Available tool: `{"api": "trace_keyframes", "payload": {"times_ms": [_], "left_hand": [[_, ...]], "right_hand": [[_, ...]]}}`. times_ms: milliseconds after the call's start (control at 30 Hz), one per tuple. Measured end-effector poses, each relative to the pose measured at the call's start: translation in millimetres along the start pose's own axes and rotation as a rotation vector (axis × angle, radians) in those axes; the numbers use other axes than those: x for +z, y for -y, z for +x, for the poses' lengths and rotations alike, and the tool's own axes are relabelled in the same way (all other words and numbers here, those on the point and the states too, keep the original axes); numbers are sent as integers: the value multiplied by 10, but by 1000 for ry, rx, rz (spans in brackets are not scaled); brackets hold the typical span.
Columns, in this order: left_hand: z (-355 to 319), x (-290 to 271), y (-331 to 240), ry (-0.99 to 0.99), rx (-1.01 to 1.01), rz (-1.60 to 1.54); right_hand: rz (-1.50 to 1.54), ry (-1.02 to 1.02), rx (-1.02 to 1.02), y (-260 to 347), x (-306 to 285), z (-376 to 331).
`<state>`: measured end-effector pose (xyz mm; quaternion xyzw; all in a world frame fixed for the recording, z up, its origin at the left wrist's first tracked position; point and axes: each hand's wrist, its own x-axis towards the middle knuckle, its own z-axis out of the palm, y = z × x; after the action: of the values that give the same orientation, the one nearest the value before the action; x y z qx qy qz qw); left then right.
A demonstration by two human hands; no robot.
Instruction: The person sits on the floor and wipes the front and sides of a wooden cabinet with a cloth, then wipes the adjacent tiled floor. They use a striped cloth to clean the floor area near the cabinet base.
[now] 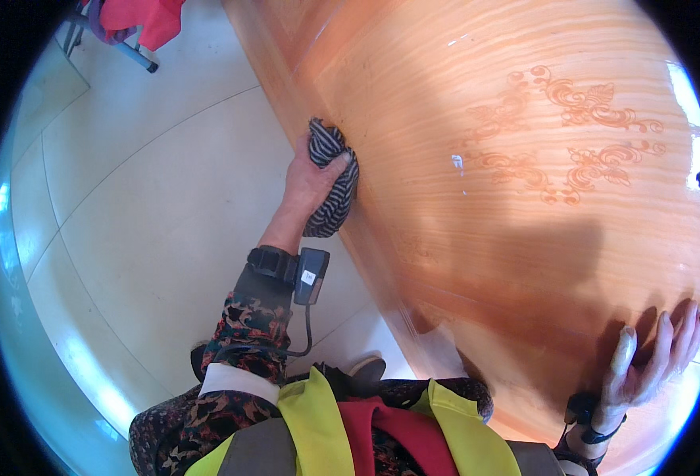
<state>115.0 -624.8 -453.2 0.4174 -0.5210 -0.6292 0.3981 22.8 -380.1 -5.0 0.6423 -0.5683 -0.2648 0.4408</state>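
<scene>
A black-and-grey striped cloth (336, 194) is bunched in my left hand (306, 181), whose fingers wrap round it. The cloth presses against the left edge of a glossy, light-brown wooden panel (413, 214) with visible grain. Carved or printed scrollwork (580, 135) in darker orange decorates the panel's right part. At the lower right, my right hand (655, 361) has its fingers stretched apart and lies against the panel near its right side, with nothing in it. The left hand's fingertips are partly hidden by the cloth.
Pale floor tiles (151, 182) spread out to the left of the panel. At the upper left, red cloth (148, 20) hangs over a metal-legged stand (140, 59). A cabled dark box (310, 276) is strapped to my left wrist. My shoe (366, 370) shows below.
</scene>
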Motion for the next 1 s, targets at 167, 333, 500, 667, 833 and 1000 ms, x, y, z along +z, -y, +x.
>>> {"api": "trace_keyframes", "payload": {"times_ms": [167, 333, 500, 667, 833, 1000], "left_hand": [[70, 4, 79, 82, -28, 55], [27, -45, 211, 44, -142, 216], [-64, 77, 199, -15, -53, -99], [-75, 73, 86, -37, 68, -23], [-60, -34, 67, 39, 25, -29], [0, -27, 156, 35, 55, 2]], "right_hand": [[1, -1, -63, -1, 29, 91], [-16, 16, -69, -54, -6, 99], [5, 25, -85, -75, 13, -74], [8, 16, -34, -14, -19, -156], [5, 52, -39, 29, -2, -66], [21, 22, -35, 61, 41, -14]]}}
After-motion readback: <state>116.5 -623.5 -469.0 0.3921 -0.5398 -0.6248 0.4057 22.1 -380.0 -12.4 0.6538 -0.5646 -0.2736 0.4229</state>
